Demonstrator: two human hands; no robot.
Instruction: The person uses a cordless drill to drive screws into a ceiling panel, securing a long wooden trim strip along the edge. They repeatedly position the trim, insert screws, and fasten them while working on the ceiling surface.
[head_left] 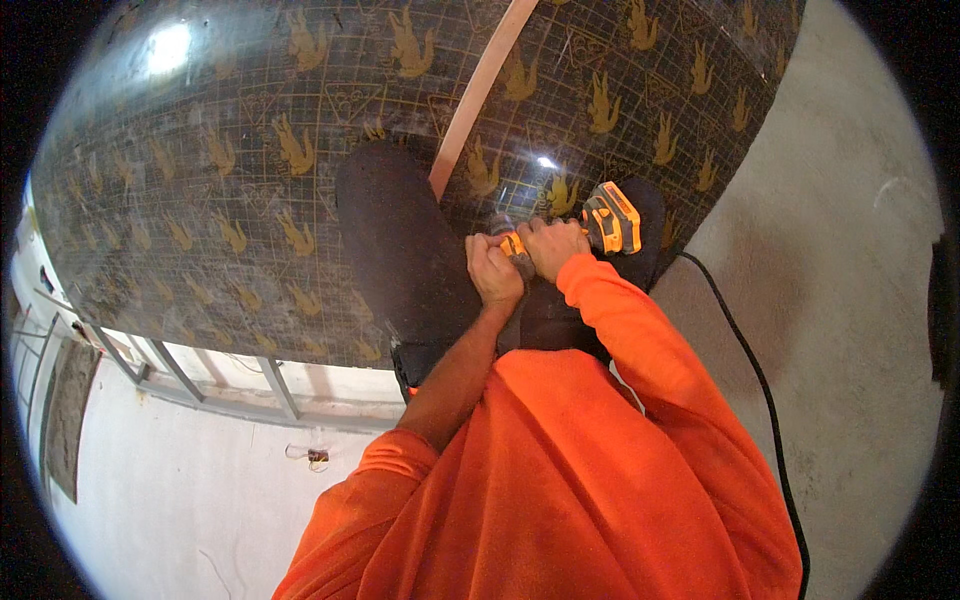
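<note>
From my remote station I note an orange and black power drill (pixel 606 222) lying with its long axis roughly left to right, the chuck end pointing left toward a pale wooden strip (pixel 478 92), the battery end to the right. It sits low against the dark panel (pixel 200 170), just right of the strip's lower end. My left hand (pixel 494 270) is closed in a fist at the front end of the drill; my right hand (pixel 553 246) has its grip wrapped tight round the drill's handle. Both sleeves are bright orange; the left one is pushed up to the elbow. The panel is a glossy black sheet covered edge to edge with a fine yellow grid and repeated yellow animal-shaped marks in rows; a bright light glare shows at upper left. The strip runs diagonally across it from upper right down to the hands. A black cable (pixel 752 370) trails over the grey concrete floor (pixel 850 330) at right. At lower left are a white wall (pixel 180 480) and a metal frame (pixel 175 370).
</note>
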